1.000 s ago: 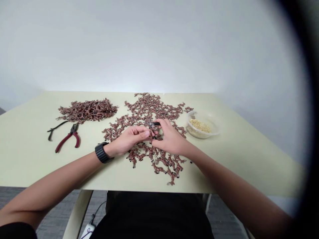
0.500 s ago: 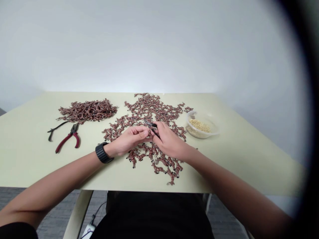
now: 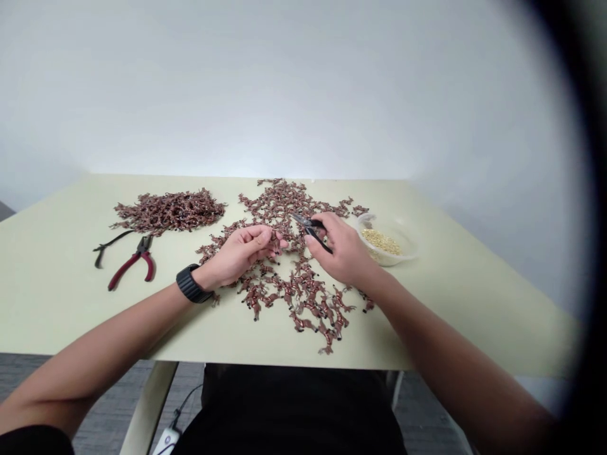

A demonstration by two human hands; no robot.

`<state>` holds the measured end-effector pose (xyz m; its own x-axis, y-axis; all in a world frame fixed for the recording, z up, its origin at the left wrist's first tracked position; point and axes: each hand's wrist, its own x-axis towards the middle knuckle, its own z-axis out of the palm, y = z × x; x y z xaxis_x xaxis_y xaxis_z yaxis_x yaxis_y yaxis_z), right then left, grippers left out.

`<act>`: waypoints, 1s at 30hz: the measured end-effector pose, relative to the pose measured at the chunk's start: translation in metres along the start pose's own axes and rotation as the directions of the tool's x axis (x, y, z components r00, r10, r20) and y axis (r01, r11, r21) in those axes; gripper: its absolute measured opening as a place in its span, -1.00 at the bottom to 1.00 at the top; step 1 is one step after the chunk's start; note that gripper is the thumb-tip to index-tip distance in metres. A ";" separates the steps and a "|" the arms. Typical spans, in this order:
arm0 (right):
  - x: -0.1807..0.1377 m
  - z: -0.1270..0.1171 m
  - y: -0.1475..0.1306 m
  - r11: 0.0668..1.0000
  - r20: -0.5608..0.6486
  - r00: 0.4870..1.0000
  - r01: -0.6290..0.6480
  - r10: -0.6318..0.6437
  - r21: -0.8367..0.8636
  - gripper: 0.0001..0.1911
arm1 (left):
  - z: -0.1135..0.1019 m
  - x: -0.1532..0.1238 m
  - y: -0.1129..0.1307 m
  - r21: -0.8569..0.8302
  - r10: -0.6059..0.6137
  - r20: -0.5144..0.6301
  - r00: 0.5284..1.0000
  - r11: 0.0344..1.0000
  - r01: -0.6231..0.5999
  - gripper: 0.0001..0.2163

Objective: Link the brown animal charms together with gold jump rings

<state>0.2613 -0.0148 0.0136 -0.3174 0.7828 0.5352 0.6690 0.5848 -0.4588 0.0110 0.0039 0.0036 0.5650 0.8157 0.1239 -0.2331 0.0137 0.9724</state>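
Observation:
My left hand (image 3: 246,253) is closed in a pinch on a small brown animal figurine (image 3: 275,243), mostly covered by the fingers. To its right, my right hand (image 3: 341,248) grips black-handled pliers (image 3: 313,229), the handles spread and the metal jaws pointing left, apart from the left hand. Beneath both hands, many brown animal figurines with dark feet (image 3: 308,294) lie spread over the table. A clear round plastic tub (image 3: 403,256) beside my right hand holds small gold-coloured pieces (image 3: 380,242).
A dense heap of similar brown figurines (image 3: 171,212) lies at the back left of the pale table (image 3: 455,291). In front of it rest red-handled pliers (image 3: 137,259) and a thin black tool (image 3: 107,248). A plain wall (image 3: 265,88) stands behind the table.
My hands have moved apart: the right hand has drawn the pliers to the right and slightly up, and the left has shifted slightly left with its figurine.

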 end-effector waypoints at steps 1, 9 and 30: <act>0.000 -0.002 -0.002 0.999 0.016 0.999 0.035 -0.035 0.013 -0.67 | -0.001 0.000 0.001 -0.008 0.001 0.001 1.000 1.000 -0.001 -0.73; -0.001 -0.003 -0.011 0.991 0.101 0.986 0.133 -0.135 0.032 -0.63 | -0.004 -0.002 -0.001 -0.111 -0.022 0.035 0.999 0.993 0.025 -0.74; 0.000 -0.008 -0.008 0.993 0.177 0.977 0.114 -0.118 0.033 -0.64 | -0.004 -0.003 0.002 -0.131 -0.050 0.051 0.997 0.990 0.057 -0.69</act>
<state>0.2613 -0.0216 0.0228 -0.5079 0.7333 0.4519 0.6056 0.6771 -0.4181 0.0055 0.0040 0.0038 0.6153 0.7837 0.0845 -0.3025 0.1358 0.9434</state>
